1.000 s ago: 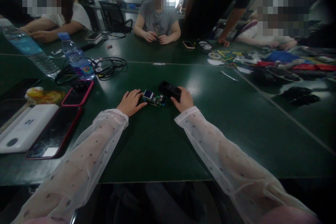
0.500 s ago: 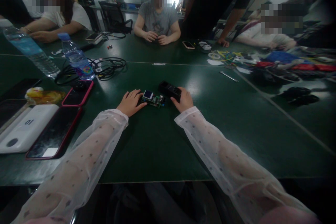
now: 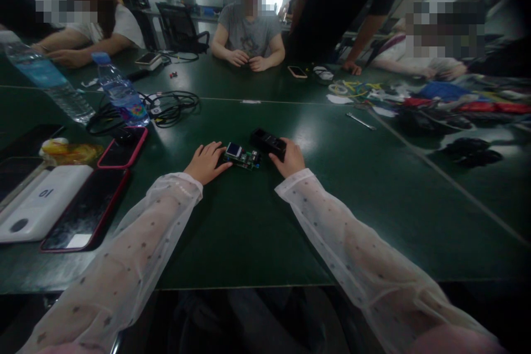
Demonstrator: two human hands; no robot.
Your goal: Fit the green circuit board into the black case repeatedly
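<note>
Currently: left hand (image 3: 206, 161) flat, fingers spread, touching board (image 3: 242, 156) at its fingertips. Right hand (image 3: 289, 157) curled on black case (image 3: 267, 142) just beyond. Likely fitting step; next needs alignment.

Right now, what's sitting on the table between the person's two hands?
In the head view, a small green circuit board with a little screen lies between the left hand and the right hand, which rests on a black box.
</note>
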